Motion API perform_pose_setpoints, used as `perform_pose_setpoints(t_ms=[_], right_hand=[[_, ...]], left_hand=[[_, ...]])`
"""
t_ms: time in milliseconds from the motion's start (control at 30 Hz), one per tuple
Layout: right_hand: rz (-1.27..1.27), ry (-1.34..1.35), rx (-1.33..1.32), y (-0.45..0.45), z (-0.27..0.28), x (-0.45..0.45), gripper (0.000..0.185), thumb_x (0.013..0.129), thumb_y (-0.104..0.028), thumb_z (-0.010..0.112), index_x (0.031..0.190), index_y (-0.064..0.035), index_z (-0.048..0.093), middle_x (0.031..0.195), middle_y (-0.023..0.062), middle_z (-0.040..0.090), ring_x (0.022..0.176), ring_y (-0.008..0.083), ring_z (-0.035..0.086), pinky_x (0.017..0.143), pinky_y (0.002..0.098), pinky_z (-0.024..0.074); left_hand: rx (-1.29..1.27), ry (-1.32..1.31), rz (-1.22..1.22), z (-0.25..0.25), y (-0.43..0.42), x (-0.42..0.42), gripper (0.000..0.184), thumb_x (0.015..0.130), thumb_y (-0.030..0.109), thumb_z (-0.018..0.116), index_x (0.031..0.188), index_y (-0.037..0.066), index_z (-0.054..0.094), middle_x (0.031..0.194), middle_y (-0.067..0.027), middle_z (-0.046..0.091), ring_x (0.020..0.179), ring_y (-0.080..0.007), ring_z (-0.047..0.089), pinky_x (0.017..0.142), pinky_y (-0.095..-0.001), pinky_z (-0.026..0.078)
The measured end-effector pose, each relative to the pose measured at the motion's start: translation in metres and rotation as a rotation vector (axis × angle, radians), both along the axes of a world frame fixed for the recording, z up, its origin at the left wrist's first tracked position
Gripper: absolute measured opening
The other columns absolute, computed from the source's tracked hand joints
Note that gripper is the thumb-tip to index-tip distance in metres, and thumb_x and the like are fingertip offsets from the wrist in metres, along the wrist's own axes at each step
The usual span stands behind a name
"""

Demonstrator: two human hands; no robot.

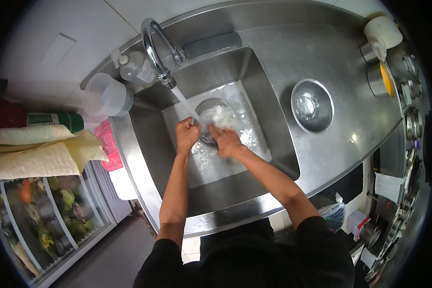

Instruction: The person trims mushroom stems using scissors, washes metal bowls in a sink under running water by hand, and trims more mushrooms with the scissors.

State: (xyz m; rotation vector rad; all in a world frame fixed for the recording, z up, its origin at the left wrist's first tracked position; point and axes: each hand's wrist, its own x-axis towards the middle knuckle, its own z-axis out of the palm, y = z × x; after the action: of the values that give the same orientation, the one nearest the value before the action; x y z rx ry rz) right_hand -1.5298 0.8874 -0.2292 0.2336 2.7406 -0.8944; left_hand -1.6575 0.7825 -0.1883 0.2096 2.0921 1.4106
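Water runs from the curved faucet into a round metal bowl low in the steel sink. White, foamy-looking contents fill part of the bowl; what they are is too blurred to tell. My left hand is closed on the bowl's left rim, beside the stream. At the bowl's lower right, my right hand reaches its fingers over the rim to the contents. Its fingertips are blurred and partly hidden by the splashing water.
A second metal bowl rests on the steel counter right of the sink. Plastic containers and a clear bottle stand at the sink's upper left. Folded cloths lie at left above a vegetable rack. Metal pots line the right edge.
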Motion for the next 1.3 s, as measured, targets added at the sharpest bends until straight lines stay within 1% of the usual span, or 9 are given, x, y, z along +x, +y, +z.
perform_pose_setpoints(t_ms=[200,333,467,567,733,833,1067,1167,1300], right_hand=[[-0.472,0.305,-0.699,-0.002,0.035,-0.016,0.021,0.088,-0.019,0.071,0.094,0.0016,0.069,0.074,0.0065,0.067,0.066,0.0149,0.058,0.068,0.0326,0.0489],[-0.861,0.336,-1.084,0.009,0.04,-0.042,0.025,0.093,-0.021,0.066,0.098,0.0028,0.067,0.086,0.0033,0.069,0.075,0.0083,0.057,0.066,0.027,0.0478],[-0.832,0.272,-0.601,-0.004,0.053,-0.052,0.031,0.092,-0.022,0.06,0.108,0.005,0.062,0.091,0.0138,0.07,0.079,0.0187,0.065,0.073,0.0335,0.0509],[-0.284,0.168,-0.142,-0.017,0.044,-0.04,0.036,0.086,-0.013,0.055,0.116,0.0068,0.057,0.108,0.0211,0.067,0.097,0.0295,0.065,0.08,0.0391,0.0519],[0.313,-0.141,0.326,0.026,0.045,-0.019,0.083,0.074,-0.031,0.064,0.149,-0.0101,0.032,0.152,0.0199,0.033,0.146,0.0313,0.021,0.12,0.0426,0.0077],[0.247,-0.057,0.637,0.042,0.047,-0.027,0.093,0.074,-0.034,0.065,0.154,-0.0156,0.02,0.157,0.0161,0.024,0.149,0.032,0.008,0.12,0.0403,-0.0036],[-0.149,-0.142,-0.534,0.019,0.045,-0.015,0.044,0.077,-0.007,0.074,0.119,-0.0034,0.062,0.103,0.0137,0.07,0.09,0.0173,0.067,0.08,0.0309,0.0523],[-0.695,0.316,-1.108,0.011,0.055,0.0,0.018,0.082,-0.01,0.075,0.097,-0.0001,0.069,0.08,0.0021,0.069,0.076,0.0093,0.064,0.073,0.0255,0.0508],[-1.069,0.528,-1.333,0.041,0.122,0.043,0.027,0.081,-0.009,0.076,0.105,-0.0008,0.065,0.094,0.0034,0.069,0.082,0.0113,0.064,0.077,0.0272,0.0506]], left_hand=[[0.342,0.172,-0.018,0.002,0.028,-0.014,0.01,0.086,0.009,0.067,0.092,0.001,0.068,0.085,-0.0039,0.066,0.08,-0.0102,0.059,0.075,-0.0261,0.047],[0.476,-0.273,0.03,-0.014,0.023,-0.023,0.05,0.094,0.038,0.059,0.13,0.003,0.057,0.126,-0.0105,0.058,0.113,-0.0185,0.054,0.099,-0.0331,0.041],[0.659,-0.732,0.357,-0.011,0.026,0.018,0.065,0.089,0.041,0.063,0.136,0.002,0.044,0.119,-0.0122,0.059,0.117,-0.0232,0.05,0.095,-0.0376,0.044],[0.377,-0.452,0.207,-0.015,0.012,0.015,0.06,0.087,0.031,0.066,0.133,-0.002,0.045,0.114,-0.0167,0.059,0.111,-0.0262,0.054,0.092,-0.0394,0.047],[-0.001,-0.324,0.177,0.003,-0.011,-0.011,0.055,0.08,0.001,0.049,0.134,-0.006,0.043,0.114,-0.0242,0.059,0.084,-0.0321,0.068,0.057,-0.0395,0.058],[-0.065,-0.122,-0.01,0.027,-0.005,-0.004,0.052,0.079,0.004,0.051,0.129,-0.008,0.047,0.101,-0.0253,0.065,0.074,-0.0302,0.07,0.047,-0.0371,0.055],[-0.644,0.094,-0.248,0.069,0.018,-0.036,0.06,0.083,0.057,0.052,0.11,0.007,0.072,0.087,-0.0192,0.072,0.072,-0.0308,0.072,0.092,-0.0411,0.049],[-0.504,0.251,-0.107,0.01,0.011,-0.047,0.06,0.085,0.054,0.058,0.1,-0.002,0.07,0.072,-0.0146,0.066,0.059,-0.0228,0.068,0.054,-0.0359,0.051],[-0.004,-0.13,0.089,-0.075,-0.007,-0.037,0.044,0.087,0.039,0.057,0.109,0.004,0.07,0.087,-0.0097,0.068,0.065,-0.0208,0.067,0.053,-0.0325,0.052]])
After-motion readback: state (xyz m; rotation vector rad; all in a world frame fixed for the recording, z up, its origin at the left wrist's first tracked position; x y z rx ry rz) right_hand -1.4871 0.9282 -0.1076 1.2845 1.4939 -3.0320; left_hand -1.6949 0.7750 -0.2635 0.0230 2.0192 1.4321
